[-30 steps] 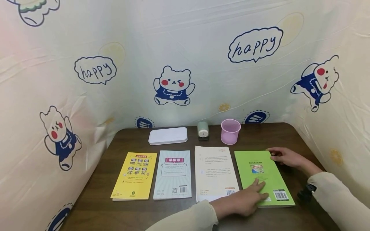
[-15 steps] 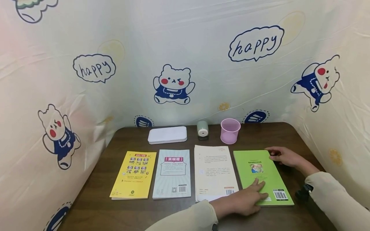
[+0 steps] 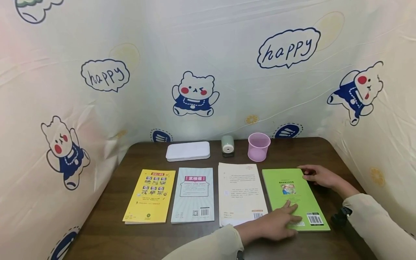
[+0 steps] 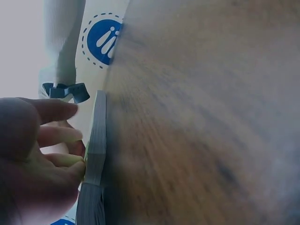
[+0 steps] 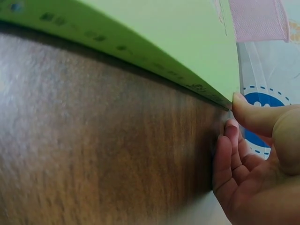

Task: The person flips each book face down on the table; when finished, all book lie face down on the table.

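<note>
A green book (image 3: 286, 178) lies on the table with its barcode side up. My left hand (image 3: 277, 222) rests on its lower left part with fingers spread. In the left wrist view the fingers (image 4: 61, 161) sit beside the page edges of the books (image 4: 96, 145). My right hand (image 3: 321, 177) holds the book's far right corner; in the right wrist view the thumb (image 5: 255, 112) touches that corner, the other fingers bent just below it. Left of the green book lie a cream book (image 3: 242, 191), a light blue book (image 3: 193, 207) and a yellow book (image 3: 151, 206).
At the back of the dark wooden table (image 3: 162, 242) stand a white flat case (image 3: 188, 151), a small green pencil sharpener (image 3: 228, 142) and a pink mesh cup (image 3: 259, 150). A patterned curtain (image 3: 143, 101) closes off the back and sides.
The hands stay at nearly the same places on the green book. The view shifts slightly; the books look unmoved.
</note>
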